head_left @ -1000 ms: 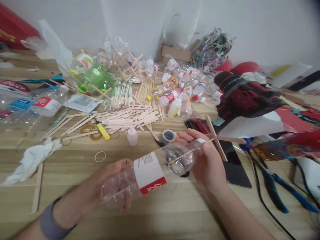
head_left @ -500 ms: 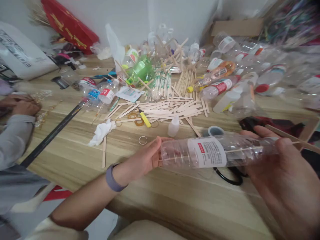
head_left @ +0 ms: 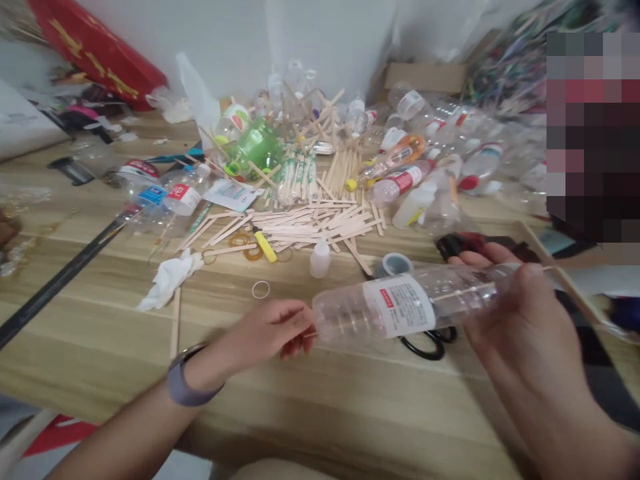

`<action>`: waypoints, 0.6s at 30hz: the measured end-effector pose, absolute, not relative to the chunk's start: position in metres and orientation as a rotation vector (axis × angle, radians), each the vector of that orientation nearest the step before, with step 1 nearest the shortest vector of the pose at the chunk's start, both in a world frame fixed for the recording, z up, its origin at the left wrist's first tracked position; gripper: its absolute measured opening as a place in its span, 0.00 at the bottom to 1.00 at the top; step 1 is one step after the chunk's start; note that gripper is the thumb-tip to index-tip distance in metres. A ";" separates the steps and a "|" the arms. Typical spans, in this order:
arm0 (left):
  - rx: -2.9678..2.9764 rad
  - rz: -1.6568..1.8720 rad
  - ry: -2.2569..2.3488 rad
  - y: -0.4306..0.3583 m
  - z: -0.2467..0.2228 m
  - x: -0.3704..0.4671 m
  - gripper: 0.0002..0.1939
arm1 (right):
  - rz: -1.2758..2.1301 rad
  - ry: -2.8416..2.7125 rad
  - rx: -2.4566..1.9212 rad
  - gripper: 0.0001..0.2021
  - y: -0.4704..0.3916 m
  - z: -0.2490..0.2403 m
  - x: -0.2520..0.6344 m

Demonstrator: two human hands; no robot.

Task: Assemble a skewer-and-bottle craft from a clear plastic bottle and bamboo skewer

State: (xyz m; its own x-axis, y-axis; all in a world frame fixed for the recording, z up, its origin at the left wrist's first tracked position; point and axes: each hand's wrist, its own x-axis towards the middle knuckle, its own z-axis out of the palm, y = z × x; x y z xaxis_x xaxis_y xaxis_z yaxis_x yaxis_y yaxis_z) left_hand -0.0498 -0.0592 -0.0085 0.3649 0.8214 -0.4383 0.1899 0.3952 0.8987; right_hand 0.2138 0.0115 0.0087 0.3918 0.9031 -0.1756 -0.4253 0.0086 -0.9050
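A clear plastic bottle (head_left: 345, 313) with a white label lies almost level above the table, its base to the left. My right hand (head_left: 530, 340) is closed around the neck end, thumb on top and fingers behind. Through the bottle runs a thin wooden stick (head_left: 465, 295), whose tip shows past the neck. At the base, my left hand (head_left: 285, 330) has its fingertips pinched on what looks like the other end of this stick. Black scissor handles (head_left: 425, 345) show below the bottle, and a grey cup (head_left: 397, 265) stands just behind it.
Flat wooden sticks (head_left: 305, 223) are heaped mid-table, with a yellow-handled tool (head_left: 265, 245) and a small dropper bottle (head_left: 320, 259) in front. Empty bottles (head_left: 440, 160) crowd the back right. A crumpled tissue (head_left: 173, 279) and black bar (head_left: 60, 277) lie left.
The view has swung right, so the table things shift left. My left hand has drawn slightly away from the bottle's base, its fingers now more bent. The right hand keeps its hold.
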 end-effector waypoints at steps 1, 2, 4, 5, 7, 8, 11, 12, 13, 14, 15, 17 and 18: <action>1.128 0.503 1.136 -0.060 -0.009 -0.049 0.21 | 1.116 -0.534 -1.109 0.11 0.011 0.008 0.214; 1.136 0.468 1.131 -0.061 -0.010 -0.049 0.20 | 1.116 -0.535 -1.093 0.12 0.011 0.007 0.215; 1.155 0.395 1.141 -0.062 -0.011 -0.048 0.17 | 1.132 -0.547 -1.069 0.13 0.010 0.004 0.216; 1.163 0.359 1.149 -0.063 -0.012 -0.047 0.16 | 1.141 -0.561 -1.054 0.13 0.010 0.003 0.217; 1.198 0.306 1.166 -0.063 -0.012 -0.047 0.14 | 1.142 -0.607 -1.015 0.16 0.010 0.001 0.220; 1.208 0.290 1.170 -0.063 -0.012 -0.047 0.14 | 1.137 -0.631 -0.997 0.18 0.010 0.000 0.222; 1.208 0.289 1.168 -0.063 -0.013 -0.049 0.15 | 1.124 -0.669 -0.974 0.21 0.010 -0.001 0.227; 1.204 0.291 1.166 -0.063 -0.014 -0.050 0.15 | 1.131 -0.668 -0.971 0.22 0.010 -0.001 0.228; 1.202 0.287 1.162 -0.063 -0.014 -0.051 0.15 | 1.146 -0.665 -0.965 0.23 0.010 0.000 0.229; 1.202 0.280 1.159 -0.063 -0.015 -0.052 0.15 | 1.166 -0.658 -0.958 0.23 0.010 0.000 0.229; 1.201 0.268 1.149 -0.063 -0.016 -0.052 0.14 | 1.187 -0.645 -0.948 0.24 0.010 0.001 0.229; 1.187 0.252 1.109 -0.063 -0.018 -0.052 0.13 | 1.226 -0.605 -0.920 0.24 0.010 0.003 0.227; 1.177 0.258 1.086 -0.063 -0.019 -0.051 0.14 | 1.240 -0.587 -0.904 0.24 0.009 0.004 0.226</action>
